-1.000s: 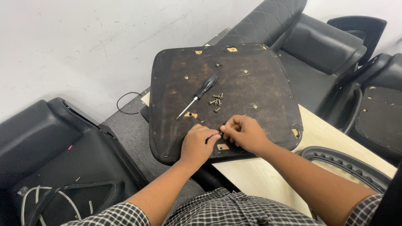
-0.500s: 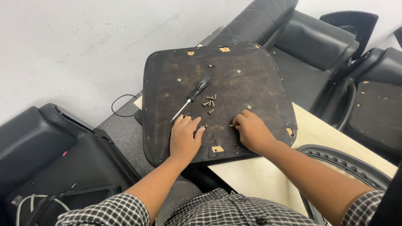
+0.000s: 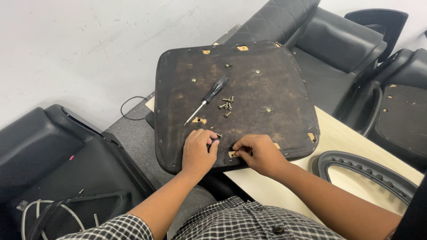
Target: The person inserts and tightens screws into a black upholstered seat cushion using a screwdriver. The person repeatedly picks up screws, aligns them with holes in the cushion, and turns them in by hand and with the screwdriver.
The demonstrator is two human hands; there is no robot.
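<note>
dark, worn fabric covers the underside of the seat base [image 3: 249, 89], which lies face down on the pale tabletop [image 3: 338, 138], probably so its fixing points face up. the left hand [image 3: 198, 153] rests on the near edge of the seat base, fingers curled over a small dark piece beside a loose screw [image 3: 219, 135]; whether it really grips that piece i cannot tell. just to its right, the right hand [image 3: 258, 153] pinches something small at a bare wooden patch on the same edge, too small to identify. beyond the left hand lies a screwdriver [image 3: 209, 98], and beside its handle a little cluster of screws [image 3: 226, 106], seemingly kept within easy reach. no box or tray holds them; they sit loose on the fabric.
</note>
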